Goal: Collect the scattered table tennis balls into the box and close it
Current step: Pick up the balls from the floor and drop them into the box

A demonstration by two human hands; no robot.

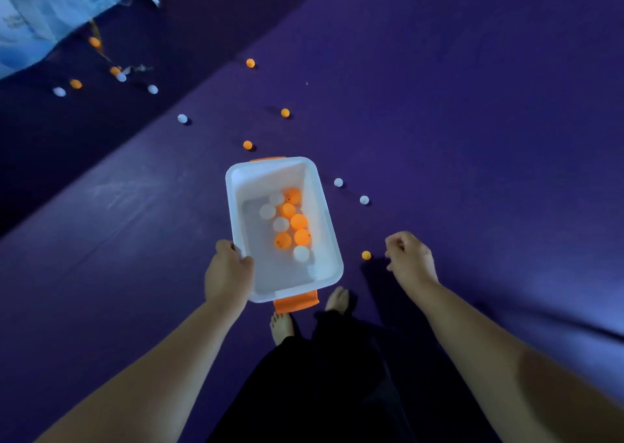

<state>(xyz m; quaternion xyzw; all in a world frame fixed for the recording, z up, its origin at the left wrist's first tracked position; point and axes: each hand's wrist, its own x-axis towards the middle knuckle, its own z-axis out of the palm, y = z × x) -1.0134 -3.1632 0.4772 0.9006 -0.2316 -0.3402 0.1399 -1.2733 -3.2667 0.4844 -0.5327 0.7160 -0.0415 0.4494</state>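
Purple padded floor mat [472, 138], many scattered balls [285, 113] left. Translucent white plastic box [266, 177] gripped at rim by left hand [228, 275], ten-odd orange and white balls [299, 221] inside. Right hand [410, 260] curled near stray orange ball [366, 255], grasp untellable. Lid unseen.

This looks like an indoor play room or sports room. Big purple mats [456, 121] cover the whole floor, and they look soft and padded, like the ones you tumble on. The person stands on them with bare feet [282, 327], with no shoes on. Little orange and white table tennis balls [285, 113] lie all over the mats. In the far corner there is a pale blue cloth [44, 13] with a pattern on it. The light is dim. I cannot tell if it is a home or a gym.
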